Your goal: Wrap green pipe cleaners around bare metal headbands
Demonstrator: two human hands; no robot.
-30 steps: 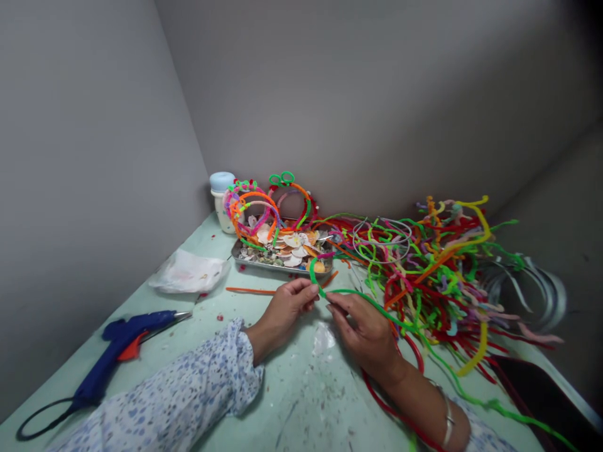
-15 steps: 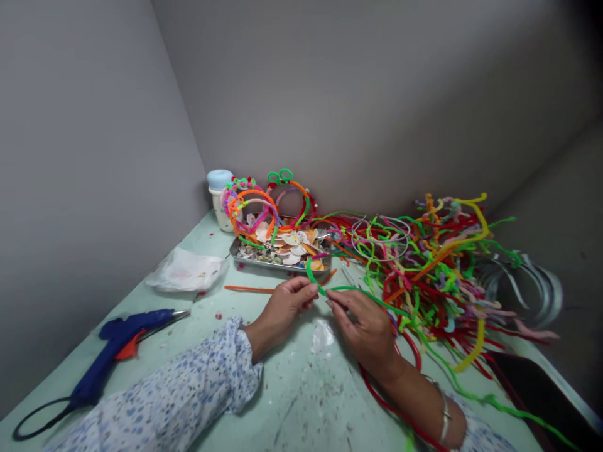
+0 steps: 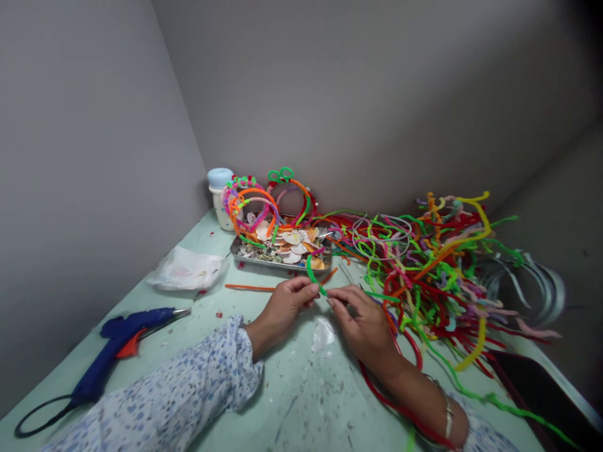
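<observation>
My left hand (image 3: 286, 309) pinches a green pipe cleaner (image 3: 311, 271) between thumb and fingers. A short curved length of it stands up above the fingertips, near the front edge of the tray. Close by on the right, the thumb and fingers of my right hand (image 3: 366, 325) are closed on the same green strand. A straight green tail (image 3: 384, 297) shows past the right knuckles. Whether something lies inside the green fuzz cannot be seen. An orange pipe cleaner (image 3: 249, 287) lies on the table just behind my left hand.
A metal tray (image 3: 277, 268) holds seashells, with several fuzzy headbands (image 3: 254, 194) leaning over it. Tangled pipe cleaners (image 3: 424, 270) heap up at the right. A blue glue gun (image 3: 110, 351), a white plastic bag (image 3: 186, 270), a lidded bottle (image 3: 220, 194) and clear bands (image 3: 541, 289) also lie around.
The green tail beyond my right hand has swung and now looks shorter and straighter. Both hands keep their pinch in nearly the same place.
</observation>
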